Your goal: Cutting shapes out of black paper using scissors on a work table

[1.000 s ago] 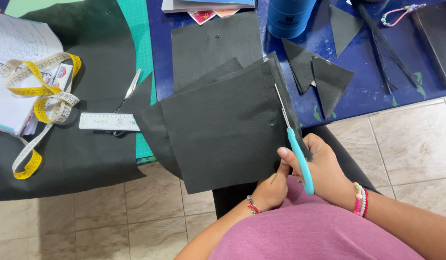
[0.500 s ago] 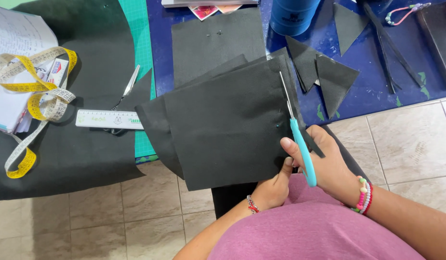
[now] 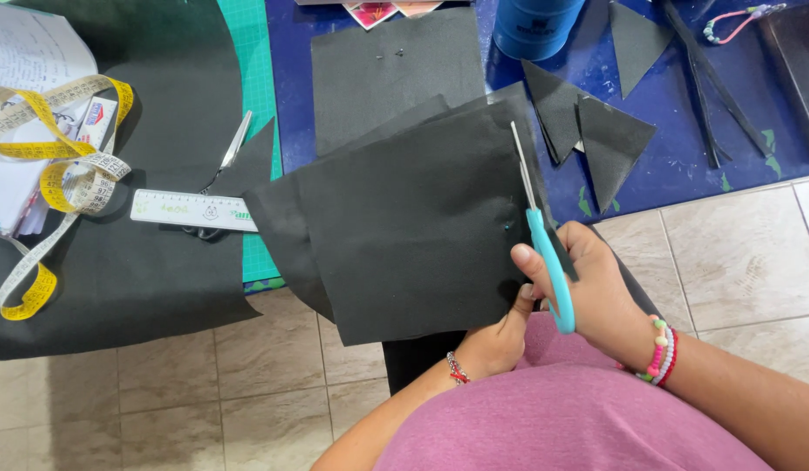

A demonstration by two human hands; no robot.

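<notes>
Gripping the blue-handled scissors point(image 3: 544, 235), your right hand point(image 3: 596, 292) runs the blades along the right edge of the stacked black sheets point(image 3: 413, 227). Your left hand point(image 3: 500, 340) pinches the stack's near right corner from underneath, just beside the scissor handle.

bright even daylight, soft shadows, sharp focus, no glare.

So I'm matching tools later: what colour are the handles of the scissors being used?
Light blue scissors handles, gripped by the right hand; head view.
</notes>
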